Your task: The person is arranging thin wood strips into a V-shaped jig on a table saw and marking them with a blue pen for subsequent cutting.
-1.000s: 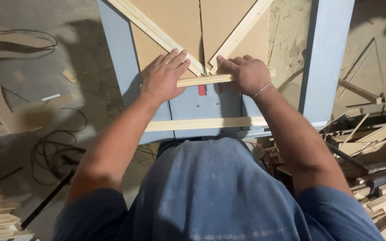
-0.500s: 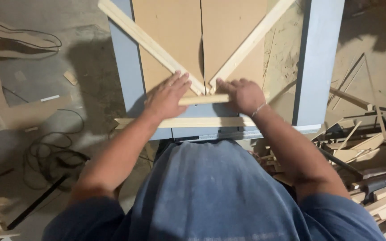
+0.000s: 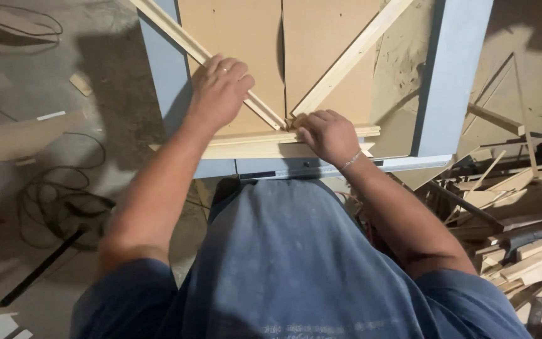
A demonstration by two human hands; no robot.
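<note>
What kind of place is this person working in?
Most likely a woodworking shop. The left hand and right hand press pale wooden moulding strips on a blue-framed bench with brown board panels. A heap of wood offcuts lies beside it, and black cables trail across the dusty floor.

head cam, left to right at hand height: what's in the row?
Black cable on the floor → left hand on the left diagonal strip → right hand on the horizontal strips → blue-grey table frame → scrap wood pile.
</note>
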